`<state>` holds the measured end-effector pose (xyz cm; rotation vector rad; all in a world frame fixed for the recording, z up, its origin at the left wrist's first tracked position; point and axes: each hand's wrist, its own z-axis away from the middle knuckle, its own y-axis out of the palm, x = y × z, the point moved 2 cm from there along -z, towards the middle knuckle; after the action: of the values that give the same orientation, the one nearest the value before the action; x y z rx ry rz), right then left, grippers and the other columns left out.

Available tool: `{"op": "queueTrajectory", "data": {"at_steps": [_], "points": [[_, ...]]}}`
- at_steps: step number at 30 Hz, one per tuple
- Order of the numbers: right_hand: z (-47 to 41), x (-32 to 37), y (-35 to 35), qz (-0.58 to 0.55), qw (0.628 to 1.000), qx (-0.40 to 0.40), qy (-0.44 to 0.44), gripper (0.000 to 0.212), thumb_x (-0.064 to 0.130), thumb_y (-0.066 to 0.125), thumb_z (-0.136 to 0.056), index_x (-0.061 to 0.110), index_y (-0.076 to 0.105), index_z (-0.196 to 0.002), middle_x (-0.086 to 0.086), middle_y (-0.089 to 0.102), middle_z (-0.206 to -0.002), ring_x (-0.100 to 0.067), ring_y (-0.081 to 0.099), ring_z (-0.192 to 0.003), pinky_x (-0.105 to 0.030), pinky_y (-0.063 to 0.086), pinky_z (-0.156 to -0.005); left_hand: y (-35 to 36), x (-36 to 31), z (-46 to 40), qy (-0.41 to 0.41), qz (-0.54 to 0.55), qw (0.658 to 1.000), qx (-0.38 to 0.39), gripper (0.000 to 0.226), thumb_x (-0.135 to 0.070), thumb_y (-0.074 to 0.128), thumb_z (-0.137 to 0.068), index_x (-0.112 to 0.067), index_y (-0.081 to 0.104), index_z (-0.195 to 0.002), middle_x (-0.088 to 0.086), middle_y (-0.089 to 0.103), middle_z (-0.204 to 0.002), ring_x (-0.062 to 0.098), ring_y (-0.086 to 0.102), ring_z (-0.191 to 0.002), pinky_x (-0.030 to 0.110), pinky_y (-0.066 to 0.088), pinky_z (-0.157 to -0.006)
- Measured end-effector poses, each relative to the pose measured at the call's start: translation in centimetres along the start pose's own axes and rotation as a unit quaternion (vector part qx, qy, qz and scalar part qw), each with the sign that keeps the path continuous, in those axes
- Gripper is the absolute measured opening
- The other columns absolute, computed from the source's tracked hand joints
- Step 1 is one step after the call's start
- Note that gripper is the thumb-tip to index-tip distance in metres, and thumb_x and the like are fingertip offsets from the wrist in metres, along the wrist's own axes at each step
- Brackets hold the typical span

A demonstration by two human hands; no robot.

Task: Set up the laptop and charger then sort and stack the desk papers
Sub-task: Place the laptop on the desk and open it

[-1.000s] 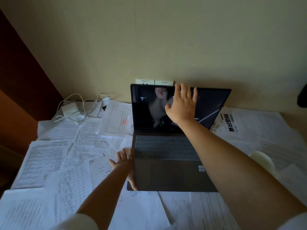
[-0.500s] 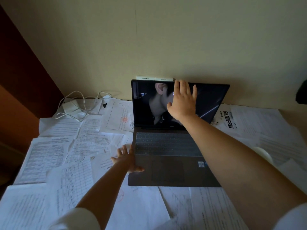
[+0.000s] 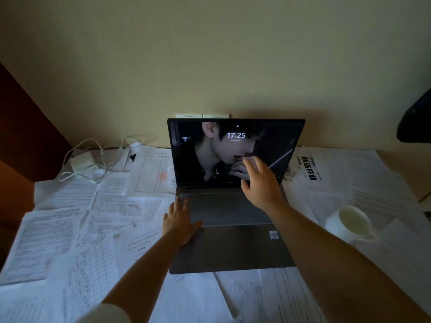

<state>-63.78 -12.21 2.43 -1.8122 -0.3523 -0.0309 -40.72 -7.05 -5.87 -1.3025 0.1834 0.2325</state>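
Laptop (image 3: 233, 229) sits open mid-bench on scattered papers (image 3: 70, 229), charger (image 3: 81, 160) at the back-left corner. Left grip (image 3: 180, 221) lies flat, fingers straight, on the keyboard's left edge; right grip (image 3: 261, 183) hovers spread-open near the screen.

The room was dim. A plain pale yellow wall (image 3: 233, 54) filled the upper half of the view and stood directly behind the counter (image 3: 403, 166), whose bare tan surface showed only at the far right. Two white wall sockets (image 3: 202, 115) sat low on the wall. On the left stood a dark reddish-brown panel (image 3: 28, 127). A dark object (image 3: 417, 120), too dim to identify, was at the right edge.
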Motion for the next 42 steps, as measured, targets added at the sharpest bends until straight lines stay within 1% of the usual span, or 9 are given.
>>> {"op": "queueTrajectory", "data": {"at_steps": [3,9,14,20,23,29,33,37,42], "points": [[1.6,-1.7,1.2,0.02,0.997,0.061,0.042,0.059,0.035,0.056,-0.091,0.013,0.036,-0.142,-0.008,0.038,-0.143,-0.022,0.044,-0.126,-0.033,0.042,-0.1,0.1,-1.2,-0.8,0.006,-0.012,1.0,0.015,0.085,-0.058,0.047,-0.091,-0.02,0.003,-0.153,0.01,-0.001,-0.16,0.03,0.01,-0.146,0.047,0.025,-0.116],[3.4,-4.8,3.7,0.036,0.982,0.151,0.106,0.064,0.044,0.049,-0.093,0.016,0.027,-0.146,-0.006,0.03,-0.149,-0.023,0.032,-0.135,-0.034,0.032,-0.108,0.5,-2.6,-2.1,0.009,-0.024,0.999,0.023,0.075,-0.056,0.042,-0.094,-0.023,0.009,-0.153,0.007,0.001,-0.161,0.028,0.004,-0.147,0.047,0.018,-0.117],[3.9,-6.4,5.5,0.048,0.972,0.172,0.15,0.069,0.049,0.048,-0.092,0.016,0.023,-0.147,-0.006,0.021,-0.152,-0.024,0.025,-0.138,-0.035,0.032,-0.11,0.5,-3.4,-3.3,0.015,-0.024,0.999,0.015,0.07,-0.054,0.041,-0.094,-0.023,0.016,-0.152,0.004,0.009,-0.16,0.028,0.013,-0.145,0.047,0.021,-0.116],[4.6,-8.3,6.7,0.082,0.955,0.184,0.218,0.078,0.062,0.04,-0.089,0.011,0.022,-0.146,-0.013,0.024,-0.15,-0.028,0.032,-0.132,-0.039,0.032,-0.106,0.4,-4.1,-4.3,0.01,-0.018,1.0,0.003,0.063,-0.052,0.038,-0.097,-0.026,0.021,-0.151,0.002,0.015,-0.159,0.026,0.017,-0.145,0.049,0.016,-0.117],[4.8,-8.7,7.3,0.073,0.949,0.197,0.234,0.08,0.063,0.035,-0.09,0.01,0.018,-0.147,-0.015,0.022,-0.15,-0.03,0.033,-0.13,-0.04,0.032,-0.106,0.7,-4.6,-4.5,0.013,-0.031,0.999,0.004,0.06,-0.05,0.036,-0.097,-0.025,0.021,-0.15,0.002,0.017,-0.158,0.024,0.015,-0.145,0.048,0.015,-0.118],[4.5,-8.6,7.8,0.021,0.946,0.178,0.27,0.087,0.064,0.039,-0.089,0.007,0.011,-0.149,-0.016,0.016,-0.153,-0.03,0.034,-0.131,-0.039,0.037,-0.105,1.4,-5.4,-4.5,0.016,-0.044,0.999,0.006,0.057,-0.049,0.033,-0.098,-0.026,0.023,-0.149,0.001,0.016,-0.158,0.024,0.012,-0.145,0.05,0.013,-0.117],[4.2,-8.8,7.8,0.006,0.947,0.167,0.276,0.087,0.063,0.043,-0.088,0.007,0.015,-0.148,-0.015,0.019,-0.152,-0.03,0.037,-0.128,-0.042,0.041,-0.102,1.7,-5.7,-4.6,0.019,-0.046,0.999,0.002,0.056,-0.049,0.033,-0.098,-0.026,0.025,-0.149,0.001,0.017,-0.158,0.023,0.011,-0.145,0.051,0.015,-0.116],[4.7,-8.7,7.9,0.0,0.948,0.16,0.273,0.091,0.063,0.045,-0.087,0.008,0.009,-0.149,-0.014,0.018,-0.152,-0.029,0.035,-0.13,-0.04,0.039,-0.103,1.8,-5.6,-4.5,0.019,-0.045,0.999,0.012,0.058,-0.049,0.032,-0.098,-0.026,0.022,-0.15,0.0,0.015,-0.159,0.022,0.008,-0.146,0.051,0.013,-0.116],[5.7,-8.9,7.8,0.021,0.948,0.179,0.262,0.08,0.059,0.036,-0.093,0.009,0.01,-0.15,-0.012,0.012,-0.156,-0.028,0.028,-0.137,-0.039,0.033,-0.107,1.8,-5.5,-4.3,0.025,-0.042,0.999,0.021,0.058,-0.049,0.032,-0.099,-0.025,0.02,-0.151,0.0,0.014,-0.159,0.022,0.007,-0.147,0.051,0.012,-0.117]]}}
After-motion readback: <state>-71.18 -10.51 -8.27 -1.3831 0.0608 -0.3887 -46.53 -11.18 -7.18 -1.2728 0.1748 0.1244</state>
